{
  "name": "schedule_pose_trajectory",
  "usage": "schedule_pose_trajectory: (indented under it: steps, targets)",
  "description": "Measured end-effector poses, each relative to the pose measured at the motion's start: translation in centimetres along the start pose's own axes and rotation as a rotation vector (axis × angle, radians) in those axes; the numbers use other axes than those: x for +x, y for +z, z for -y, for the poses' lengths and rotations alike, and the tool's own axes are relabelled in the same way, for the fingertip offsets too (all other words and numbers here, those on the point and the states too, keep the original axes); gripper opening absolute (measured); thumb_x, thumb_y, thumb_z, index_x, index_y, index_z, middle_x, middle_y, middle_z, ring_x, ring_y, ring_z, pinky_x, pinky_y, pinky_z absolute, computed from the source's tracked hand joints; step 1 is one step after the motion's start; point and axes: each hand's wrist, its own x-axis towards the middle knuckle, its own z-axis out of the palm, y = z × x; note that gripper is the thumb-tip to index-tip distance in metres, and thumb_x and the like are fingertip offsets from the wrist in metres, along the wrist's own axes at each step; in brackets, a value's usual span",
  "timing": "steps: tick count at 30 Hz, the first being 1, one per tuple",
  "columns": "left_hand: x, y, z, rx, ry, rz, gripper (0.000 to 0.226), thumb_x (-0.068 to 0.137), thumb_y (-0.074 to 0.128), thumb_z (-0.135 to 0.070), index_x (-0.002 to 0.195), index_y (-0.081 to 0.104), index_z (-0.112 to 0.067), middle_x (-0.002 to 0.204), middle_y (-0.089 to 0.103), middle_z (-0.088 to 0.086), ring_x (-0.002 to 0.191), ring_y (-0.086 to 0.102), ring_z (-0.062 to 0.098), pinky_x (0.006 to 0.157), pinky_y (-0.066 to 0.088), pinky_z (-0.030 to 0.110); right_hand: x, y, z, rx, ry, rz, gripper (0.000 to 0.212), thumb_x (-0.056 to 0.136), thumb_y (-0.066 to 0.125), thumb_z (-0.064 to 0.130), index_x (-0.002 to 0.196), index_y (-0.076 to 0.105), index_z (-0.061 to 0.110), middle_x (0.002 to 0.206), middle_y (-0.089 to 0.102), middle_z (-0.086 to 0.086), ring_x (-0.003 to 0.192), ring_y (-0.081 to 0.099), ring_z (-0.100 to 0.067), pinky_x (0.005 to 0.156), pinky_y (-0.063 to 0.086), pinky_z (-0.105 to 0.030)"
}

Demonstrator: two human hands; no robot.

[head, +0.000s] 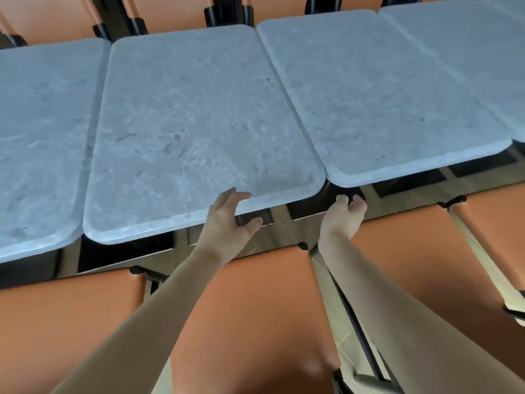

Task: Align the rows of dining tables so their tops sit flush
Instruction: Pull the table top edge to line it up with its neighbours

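Orange chair seats (255, 302) line the near side of a row of grey stone-look tabletops, long axes running away from the person. Directly ahead of the left hand (227, 220) lies the middle tabletop (199, 132); its near edge sits closer than that of the right-hand tabletop (383, 103), so the two are not flush. Spread and relaxed, the left hand brackets that near edge, fingers above, thumb below, gripping nothing. Loosely curled and empty, the right hand (345, 214) hovers just below the seam, nearer the set-back top, likely the one to pull.
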Motion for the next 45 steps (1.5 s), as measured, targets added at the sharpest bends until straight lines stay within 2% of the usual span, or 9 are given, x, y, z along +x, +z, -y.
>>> schedule_pose_trajectory:
  steps: [6, 12, 16, 20, 22, 24, 28, 42, 45]
  targets:
    - [7.5, 2.6, 3.2, 0.374, 0.178, -0.001, 0.053, 0.096, 0.058, -0.040, 0.146, 0.044, -0.028, 0.166, 0.015, -0.003, 0.151, 0.015, 0.027, 0.121, 0.024, 0.047, 5.4, 3.3, -1.7, 0.357, 0.051, -0.202, 0.056, 0.103, 0.034, 0.026, 0.159, 0.029, 0.024, 0.161, 0.035, 0.004, 0.147, 0.034, -0.018, 0.120, 0.028, -0.040]
    - [13.0, 4.3, 4.0, 0.474, 0.268, -0.059, 0.053, 0.102, 0.043, -0.037, 0.153, 0.032, -0.028, 0.166, 0.013, -0.003, 0.153, 0.009, 0.023, 0.124, 0.009, 0.040, 9.9, 6.2, -3.0, 0.427, -0.104, -0.252, 0.062, 0.105, 0.038, 0.031, 0.162, 0.016, 0.021, 0.170, 0.011, 0.007, 0.155, 0.012, -0.010, 0.125, 0.013, -0.032]
    - [16.4, 4.9, 3.9, 0.607, 0.262, -0.104, 0.037, 0.103, 0.036, -0.044, 0.132, 0.057, -0.034, 0.136, 0.050, -0.001, 0.124, 0.039, 0.031, 0.103, 0.031, 0.043, 10.2, 8.5, -4.1, 0.439, -0.231, -0.203, 0.058, 0.097, 0.040, 0.037, 0.152, 0.032, 0.023, 0.162, 0.027, 0.007, 0.149, 0.024, -0.010, 0.127, 0.014, -0.041]
    - [19.2, 4.6, 4.6, 0.636, 0.409, -0.172, 0.022, 0.102, 0.050, -0.036, 0.107, 0.064, -0.021, 0.113, 0.053, 0.008, 0.107, 0.042, 0.034, 0.091, 0.039, 0.047, 10.7, 10.1, -4.7, 0.432, -0.272, -0.218, 0.069, 0.094, 0.039, 0.038, 0.157, 0.024, 0.015, 0.168, 0.018, -0.001, 0.150, 0.023, -0.013, 0.127, 0.014, -0.046]
    - [19.6, 4.7, 5.7, 0.572, 0.439, -0.187, 0.020, 0.099, 0.053, -0.038, 0.113, 0.060, -0.024, 0.118, 0.049, 0.007, 0.110, 0.039, 0.031, 0.098, 0.037, 0.049, 11.3, 10.5, -5.0, 0.443, -0.277, -0.243, 0.069, 0.098, 0.038, 0.034, 0.161, 0.015, 0.016, 0.170, 0.010, 0.003, 0.155, 0.012, -0.012, 0.128, 0.010, -0.042]
    - [19.9, 4.9, 6.1, 0.539, 0.364, -0.159, 0.036, 0.099, 0.048, -0.045, 0.133, 0.050, -0.032, 0.141, 0.040, 0.005, 0.130, 0.032, 0.031, 0.116, 0.022, 0.050, 11.6, 10.9, -5.2, 0.454, -0.283, -0.256, 0.071, 0.102, 0.037, 0.031, 0.163, 0.003, 0.018, 0.171, 0.000, 0.008, 0.156, 0.001, -0.007, 0.128, 0.004, -0.038]
    - [20.7, 5.0, 5.9, 0.680, 0.271, -0.003, 0.058, 0.101, 0.024, -0.057, 0.156, 0.009, -0.047, 0.169, -0.002, -0.010, 0.155, -0.009, 0.017, 0.123, -0.012, 0.048, 11.8, 11.2, -5.4, 0.433, -0.286, -0.257, 0.074, 0.102, 0.036, 0.033, 0.162, -0.003, 0.019, 0.170, -0.005, 0.009, 0.155, -0.005, -0.004, 0.128, 0.001, -0.036]
    - [20.0, 5.3, 5.9, 0.802, 0.193, 0.051, 0.060, 0.102, 0.013, -0.059, 0.157, -0.006, -0.046, 0.168, -0.013, -0.011, 0.155, -0.016, 0.018, 0.124, -0.011, 0.048, 9.6, 10.2, -3.9, 0.252, -0.248, -0.228, 0.075, 0.103, 0.041, 0.025, 0.162, -0.004, 0.012, 0.171, -0.009, 0.000, 0.156, -0.007, -0.010, 0.128, 0.002, -0.035]
    - [19.7, 5.2, 5.8, 0.701, 0.211, 0.015, 0.058, 0.104, 0.021, -0.054, 0.159, 0.006, -0.043, 0.169, -0.006, -0.010, 0.155, -0.011, 0.016, 0.125, -0.010, 0.044, 7.4, 9.8, -4.0, 0.061, -0.556, -0.101, 0.076, 0.097, 0.045, 0.008, 0.162, 0.007, 0.008, 0.171, -0.006, -0.002, 0.153, -0.001, -0.004, 0.118, 0.009, -0.007]
